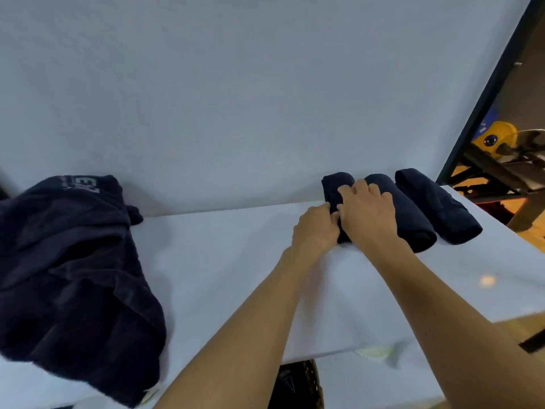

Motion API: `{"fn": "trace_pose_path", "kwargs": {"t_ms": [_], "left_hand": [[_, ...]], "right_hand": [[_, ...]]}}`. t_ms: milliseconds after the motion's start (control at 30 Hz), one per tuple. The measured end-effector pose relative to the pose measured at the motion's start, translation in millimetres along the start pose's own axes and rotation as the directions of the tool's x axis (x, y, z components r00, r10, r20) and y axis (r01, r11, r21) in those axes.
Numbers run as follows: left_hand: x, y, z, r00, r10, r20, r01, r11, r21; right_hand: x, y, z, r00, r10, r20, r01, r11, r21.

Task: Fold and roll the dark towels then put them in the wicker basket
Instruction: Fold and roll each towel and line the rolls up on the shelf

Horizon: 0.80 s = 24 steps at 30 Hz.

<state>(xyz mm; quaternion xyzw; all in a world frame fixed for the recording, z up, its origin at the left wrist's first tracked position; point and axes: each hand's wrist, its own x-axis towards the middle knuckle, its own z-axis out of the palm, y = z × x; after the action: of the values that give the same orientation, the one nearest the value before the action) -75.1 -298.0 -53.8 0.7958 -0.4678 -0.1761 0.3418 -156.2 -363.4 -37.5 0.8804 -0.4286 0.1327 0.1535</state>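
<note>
Three dark towels lie rolled side by side on the far right of the white-covered table (224,261); the rightmost roll (436,206) and the middle roll (413,222) rest untouched, close against each other; the leftmost roll (334,187) has both hands on it. The left hand (315,228) is bent at the roll's near left side, its fingertips tucked in against the cloth as if pinching it; the right hand (367,215) lies over the top of the same roll, fingers spread and curved down around it, the heel of the hand reaching toward the middle roll; this roll looks finished or nearly so, and the hands seem to be tightening it or setting it in line.

Much is left to do, judging by the scene; a large loose heap of dark towels (73,276) sits unfolded at the near left of the table, well apart from the rolls. A sliver of the wicker basket (312,382) shows at the near edge, below the tabletop and between the forearms; whether it holds anything cannot be told; none of the three rolls is in it, so the step of putting them in the basket is not yet done.
</note>
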Motion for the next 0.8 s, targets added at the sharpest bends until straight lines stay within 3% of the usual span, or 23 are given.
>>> {"fn": "trace_pose_path", "kwargs": {"t_ms": [133,267,333,467,500,567,667,800], "left_hand": [[-35,-23,-64,0.998,0.021,-0.062,-0.017,0.997,0.072],[-80,-70,-135,0.993,-0.052,-0.107,0.084,0.942,0.323],[-105,-93,-168,0.985,-0.107,-0.134,0.16,0.855,0.494],[-162,-129,-220,0.958,-0.131,-0.257,0.282,0.615,0.736],[-176,-137,-229,0.949,-0.154,-0.275,0.311,0.601,0.736],[-197,-156,-238,0.937,-0.248,-0.246,0.349,0.678,0.647],[-216,-177,-224,0.938,-0.312,-0.154,0.339,0.721,0.605],[-222,-182,-210,0.948,-0.178,-0.263,0.315,0.627,0.713]], "right_hand": [[-16,-62,-24,0.985,-0.15,-0.081,0.164,0.962,0.218],[-47,-139,-52,0.964,-0.266,-0.006,0.222,0.792,0.569],[-62,-176,-61,0.919,-0.383,0.094,0.207,0.672,0.711],[-89,-237,-79,0.74,-0.634,0.223,0.142,0.471,0.87],[-94,-249,-82,0.701,-0.671,0.242,0.136,0.459,0.878],[-103,-268,-81,0.662,-0.706,0.251,0.199,0.489,0.849],[-112,-285,-71,0.712,-0.682,0.166,0.383,0.575,0.723],[-101,-282,-73,0.769,-0.627,0.124,0.332,0.557,0.761]]}}
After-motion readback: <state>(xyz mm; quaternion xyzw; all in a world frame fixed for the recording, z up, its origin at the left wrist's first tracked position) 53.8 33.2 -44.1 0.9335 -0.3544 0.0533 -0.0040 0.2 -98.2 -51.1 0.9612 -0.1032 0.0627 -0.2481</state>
